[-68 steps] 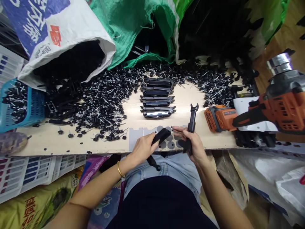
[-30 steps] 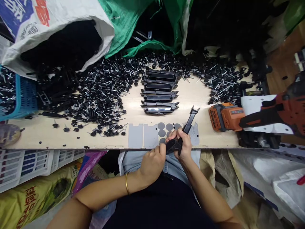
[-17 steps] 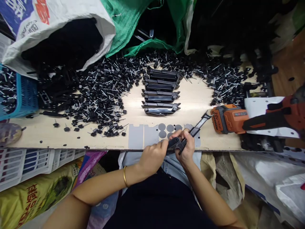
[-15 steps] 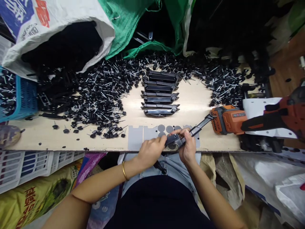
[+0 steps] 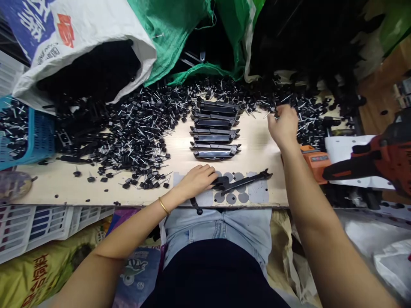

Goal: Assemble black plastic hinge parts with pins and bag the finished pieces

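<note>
My left hand [image 5: 198, 179] lies at the front of the table, its fingers wrapped over one end of a black jointed part [image 5: 245, 182]. That part slants on grey patches and discs. My right hand [image 5: 285, 124] reaches into the right end of the heap of black-headed screws [image 5: 308, 122]; its fingers are bent together, and anything between them is too small to make out. Several black assembled parts [image 5: 215, 137] lie in a stacked row mid-table. A bigger heap of screws [image 5: 138, 132] spreads on the left.
An orange cordless drill [image 5: 382, 154] lies at the right. Behind the table are a white sack [image 5: 147, 47] and a green sack [image 5: 170, 34]. A blue basket [image 5: 40, 137] of screws stands at the left edge.
My right hand has let go of the jointed part and moved up and right to the screws. The part has been lowered onto the table, with my left hand still on it.
</note>
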A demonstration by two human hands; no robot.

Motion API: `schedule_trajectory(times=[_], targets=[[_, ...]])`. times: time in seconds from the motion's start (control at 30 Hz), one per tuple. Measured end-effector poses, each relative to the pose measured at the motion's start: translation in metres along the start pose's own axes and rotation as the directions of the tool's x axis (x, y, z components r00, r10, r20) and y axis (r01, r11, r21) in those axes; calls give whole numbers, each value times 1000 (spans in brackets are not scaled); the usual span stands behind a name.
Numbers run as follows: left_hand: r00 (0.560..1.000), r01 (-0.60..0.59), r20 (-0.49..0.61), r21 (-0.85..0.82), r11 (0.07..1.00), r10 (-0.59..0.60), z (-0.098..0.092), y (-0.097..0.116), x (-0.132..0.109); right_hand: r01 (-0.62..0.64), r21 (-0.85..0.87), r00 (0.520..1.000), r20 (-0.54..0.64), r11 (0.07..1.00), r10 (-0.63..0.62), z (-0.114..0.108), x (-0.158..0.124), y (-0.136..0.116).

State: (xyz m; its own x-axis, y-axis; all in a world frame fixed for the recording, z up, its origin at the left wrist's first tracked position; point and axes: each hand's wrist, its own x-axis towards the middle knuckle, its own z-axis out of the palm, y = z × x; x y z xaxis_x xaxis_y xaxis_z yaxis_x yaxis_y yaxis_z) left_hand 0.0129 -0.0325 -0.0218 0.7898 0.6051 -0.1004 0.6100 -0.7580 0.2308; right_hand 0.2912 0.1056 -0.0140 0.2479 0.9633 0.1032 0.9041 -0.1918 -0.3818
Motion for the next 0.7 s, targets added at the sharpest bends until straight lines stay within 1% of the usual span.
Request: schedule_trajectory(times=[0.07,0.13,0.23,0.3,0.37,0.43,0.47,0.53,0.6,0.67,0.7], targets=[[999,-17,-36,47,999,19,2,0,1,-28,-75,1000,-6,997,28,19,27,-5],[998,-35,-54,88,995,40,3,1,1,-28,-137,999,18,990,31,30,39,-6],[999,-16,-47,121,993,22,3,6,-2,4,-150,999,43,989,3,31,38,0],[999,16,-43,116,993,-11,4,11,-5,45,-108,999,14,993,-44,23,28,8],[998,42,-47,104,994,-37,5,14,-7,112,-39,992,-54,993,-114,12,13,15],[997,45,-62,86,995,-40,6,15,-7,172,53,979,-120,984,-165,0,-9,19],[997,43,-71,77,996,-37,7,15,-6,186,117,976,-140,976,-169,-5,-22,20],[996,41,-86,62,997,-35,7,14,-1,173,293,981,-139,940,-137,-13,-49,19],[995,48,-84,45,998,-44,8,13,7,99,512,994,-85,853,-65,-18,-77,16],[995,55,-81,27,998,-52,7,13,16,-18,706,1000,13,708,12,-19,-103,11],[995,46,-91,16,999,-45,6,12,19,-85,772,996,73,630,44,-19,-114,9]])
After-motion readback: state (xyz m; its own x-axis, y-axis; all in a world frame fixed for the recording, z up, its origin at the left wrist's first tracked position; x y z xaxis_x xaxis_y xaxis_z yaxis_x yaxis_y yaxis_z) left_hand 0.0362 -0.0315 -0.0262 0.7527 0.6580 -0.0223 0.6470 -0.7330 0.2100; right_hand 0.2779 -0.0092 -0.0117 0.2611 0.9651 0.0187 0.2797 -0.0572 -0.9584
